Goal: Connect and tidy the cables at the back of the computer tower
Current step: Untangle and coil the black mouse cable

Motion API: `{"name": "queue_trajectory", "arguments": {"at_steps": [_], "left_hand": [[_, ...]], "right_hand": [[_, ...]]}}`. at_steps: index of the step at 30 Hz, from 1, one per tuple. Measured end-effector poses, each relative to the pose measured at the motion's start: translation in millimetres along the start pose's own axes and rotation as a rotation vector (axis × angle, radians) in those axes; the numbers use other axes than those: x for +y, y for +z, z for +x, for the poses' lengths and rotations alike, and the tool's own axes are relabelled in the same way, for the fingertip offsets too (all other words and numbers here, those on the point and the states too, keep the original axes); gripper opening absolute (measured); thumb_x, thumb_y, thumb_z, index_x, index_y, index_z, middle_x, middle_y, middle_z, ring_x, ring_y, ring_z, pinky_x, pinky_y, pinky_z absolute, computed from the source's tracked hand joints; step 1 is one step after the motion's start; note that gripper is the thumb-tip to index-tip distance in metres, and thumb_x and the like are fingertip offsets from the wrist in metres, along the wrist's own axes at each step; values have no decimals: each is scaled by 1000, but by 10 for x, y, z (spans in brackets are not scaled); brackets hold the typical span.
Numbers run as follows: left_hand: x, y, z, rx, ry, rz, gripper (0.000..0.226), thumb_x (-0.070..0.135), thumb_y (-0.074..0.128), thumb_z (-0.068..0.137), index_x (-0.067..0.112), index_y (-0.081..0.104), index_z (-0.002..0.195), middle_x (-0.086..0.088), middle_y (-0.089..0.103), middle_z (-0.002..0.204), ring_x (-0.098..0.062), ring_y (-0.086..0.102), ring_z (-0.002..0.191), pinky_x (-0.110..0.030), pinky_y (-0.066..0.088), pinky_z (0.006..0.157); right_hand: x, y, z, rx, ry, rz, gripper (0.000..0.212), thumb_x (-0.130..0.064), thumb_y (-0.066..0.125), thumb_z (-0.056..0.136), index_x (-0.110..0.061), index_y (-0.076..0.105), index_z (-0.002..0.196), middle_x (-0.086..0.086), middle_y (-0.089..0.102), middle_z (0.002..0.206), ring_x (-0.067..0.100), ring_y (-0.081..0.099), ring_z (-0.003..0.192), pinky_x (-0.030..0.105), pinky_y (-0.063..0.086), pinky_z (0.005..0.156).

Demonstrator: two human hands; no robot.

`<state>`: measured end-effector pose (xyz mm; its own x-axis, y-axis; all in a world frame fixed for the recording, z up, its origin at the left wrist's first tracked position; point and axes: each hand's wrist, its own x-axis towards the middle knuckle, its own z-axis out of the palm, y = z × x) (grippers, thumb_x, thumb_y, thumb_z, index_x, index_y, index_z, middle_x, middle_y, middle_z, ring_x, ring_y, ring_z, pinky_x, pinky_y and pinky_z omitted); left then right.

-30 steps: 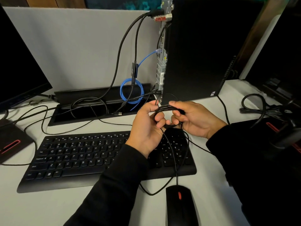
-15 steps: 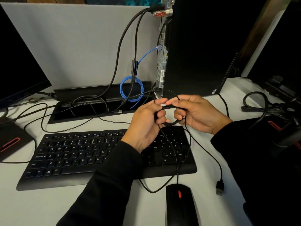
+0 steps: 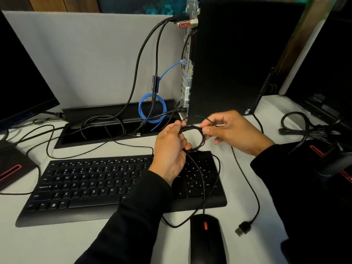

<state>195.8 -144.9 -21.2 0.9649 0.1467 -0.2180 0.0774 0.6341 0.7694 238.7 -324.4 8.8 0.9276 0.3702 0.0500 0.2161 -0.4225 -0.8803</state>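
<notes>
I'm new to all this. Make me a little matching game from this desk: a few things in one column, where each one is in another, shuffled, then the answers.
Things
1. coiled blue network cable
2. thin black cable coil
3. loose black USB plug
4. black mouse with a red wheel

Places
A. held between the left hand and the right hand
B. lying on the white desk, right of the mouse
C. hanging behind the black computer tower
D. on the desk in front of the black keyboard

Pairs: 1-C, 2-A, 3-B, 4-D
</notes>
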Motion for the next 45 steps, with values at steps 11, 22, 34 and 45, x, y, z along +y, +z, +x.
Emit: {"name": "queue_trajectory", "arguments": {"at_steps": [11,22,34,45], "left_hand": [[94,-318,147,21,133,94,22,11,54,105,4,65,122,5,58,83,-4,39,54,-23,45,60],[88,-284,68,66,166,491,16,18,47,108,15,63,110,3,64,73,-13,64,73,-32,53,79],[1306,-584,-281,-148,175,1475,80,0,41,83,48,45,148,7,59,143,-19,69,102,-32,54,82],[1304,348,232,-278,-95,846,49,50,45,105,10,69,90,-4,73,78,-20,71,79,-35,56,82]], "right_hand": [[425,-427,30,537,279,-627,25,-37,61,102,-19,74,90,9,65,87,29,60,91,29,41,81],[-94,-74,17,499,-61,-271,18,-25,56,106,-19,73,107,1,70,84,9,72,70,19,61,61],[-320,38,75,371,-225,-58,29,-4,64,98,-18,75,121,-5,74,112,8,72,103,33,57,99],[-695,534,239,359,-776,-303,19,10,73,77,-3,81,87,2,77,93,9,72,86,23,59,82]]}}
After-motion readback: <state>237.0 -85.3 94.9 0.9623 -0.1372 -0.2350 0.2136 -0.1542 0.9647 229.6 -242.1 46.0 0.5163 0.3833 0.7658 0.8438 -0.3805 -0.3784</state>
